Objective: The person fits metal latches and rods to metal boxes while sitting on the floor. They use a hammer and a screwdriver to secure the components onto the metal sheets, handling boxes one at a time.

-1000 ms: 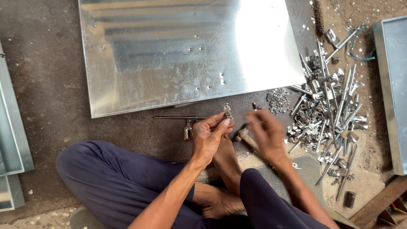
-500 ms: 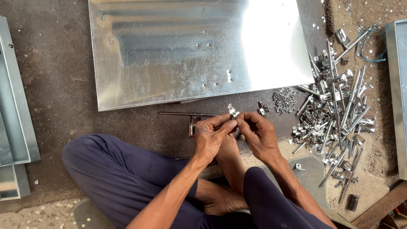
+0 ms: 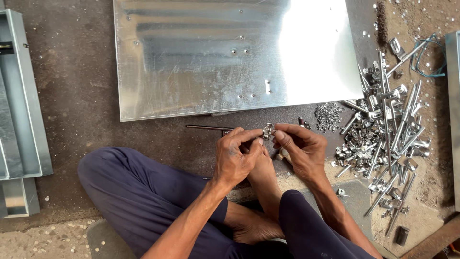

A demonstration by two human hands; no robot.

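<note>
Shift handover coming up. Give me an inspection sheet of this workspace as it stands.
Surface: dark, gritty floor.
Job's things: small shiny metal fitting pinched between both hands.
Clutter: pile of metal rods and fittings; small heap of tiny parts; thin rod.
Grippers: left hand and right hand, fingers on the fitting.
Cables: bluish wire loop.
Surroundings: large metal sheet; metal trays.
</note>
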